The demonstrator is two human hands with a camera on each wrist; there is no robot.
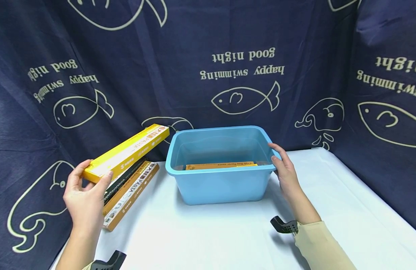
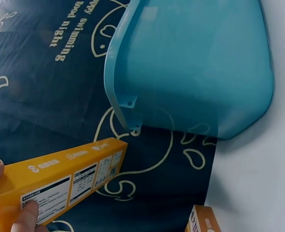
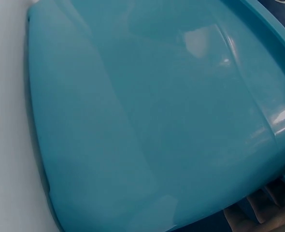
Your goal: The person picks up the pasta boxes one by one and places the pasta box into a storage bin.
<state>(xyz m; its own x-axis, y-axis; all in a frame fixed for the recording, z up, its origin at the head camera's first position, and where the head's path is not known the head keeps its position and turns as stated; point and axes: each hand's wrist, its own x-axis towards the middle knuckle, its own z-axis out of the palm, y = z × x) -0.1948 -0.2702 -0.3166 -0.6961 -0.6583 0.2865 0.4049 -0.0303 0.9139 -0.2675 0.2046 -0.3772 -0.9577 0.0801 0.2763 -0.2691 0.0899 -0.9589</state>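
Note:
My left hand (image 1: 86,193) holds one end of a long yellow pasta box (image 1: 128,152), thumb on one side and fingers on the other. The box is raised and tilted, its far end near the bin's left rim. In the left wrist view, fingertips press the printed label of the yellow box (image 2: 60,179). On the right, my other hand (image 1: 287,172) grips the right rim of a blue plastic bin (image 1: 221,187). Inside the bin lies an orange-brown box (image 1: 216,166), mostly hidden by the front wall. The right wrist view shows the bin's outer side (image 3: 147,116).
Below the raised box, a black box (image 1: 121,183) and a brown-and-white pasta box (image 1: 131,198) lie side by side on the white table (image 1: 208,236). A dark blue fish-patterned cloth (image 1: 180,82) hangs behind and along the sides.

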